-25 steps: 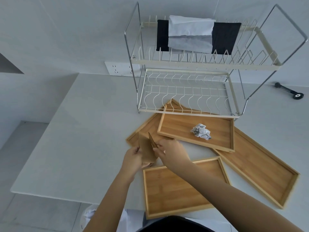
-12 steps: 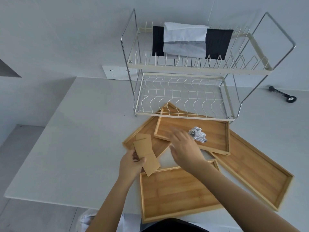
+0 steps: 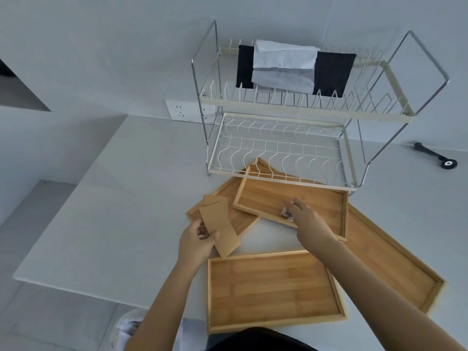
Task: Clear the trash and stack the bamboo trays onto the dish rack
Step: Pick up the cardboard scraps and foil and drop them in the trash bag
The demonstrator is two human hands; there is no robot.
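Note:
Several bamboo trays lie on the white counter in front of a two-tier wire dish rack [image 3: 278, 158]. My left hand [image 3: 197, 243] grips brown cardboard pieces [image 3: 219, 224] above the leftmost tray [image 3: 225, 192]. My right hand [image 3: 307, 219] rests in the middle tray [image 3: 276, 197], its fingers closing over a crumpled paper wad [image 3: 286, 212], which is mostly hidden. A near tray [image 3: 268, 287] lies at the counter's front edge and a long tray [image 3: 395, 262] lies on the right.
Black and white cloths [image 3: 291, 67] hang over the rack's top tier. A wall socket [image 3: 186, 111] sits behind the rack's left side. A black tool [image 3: 435, 155] lies at the far right. The counter's front edge [image 3: 76, 290] drops to the floor on the left.
My right hand let go of the cardboard and moved right into the middle tray onto the crumpled paper. My left hand kept hold of the cardboard.

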